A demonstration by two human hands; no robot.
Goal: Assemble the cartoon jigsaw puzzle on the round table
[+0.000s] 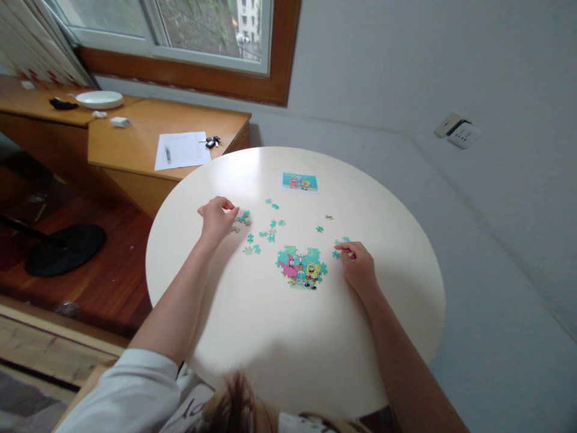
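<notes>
A partly joined jigsaw puzzle (301, 267) lies flat on the white round table, showing a pink starfish, a grey figure and a yellow sponge character. To its upper left, my left hand (217, 219) hovers by a cluster of loose puzzle pieces (244, 218). Thumb and fingers are pinched together there; anything between them is too small to make out. My right hand (359, 263) rests right of the joined part, fingers curled and fingertips at a few teal pieces (336, 254). Whether a piece is in that grip is hidden.
Several loose pieces (272, 231) lie scattered between my left hand and the joined part. A small picture card (300, 181) lies toward the table's (279, 337) far side. Beyond it, a wooden desk (135, 141) holds paper, a pen and keys. A wall stands to the right.
</notes>
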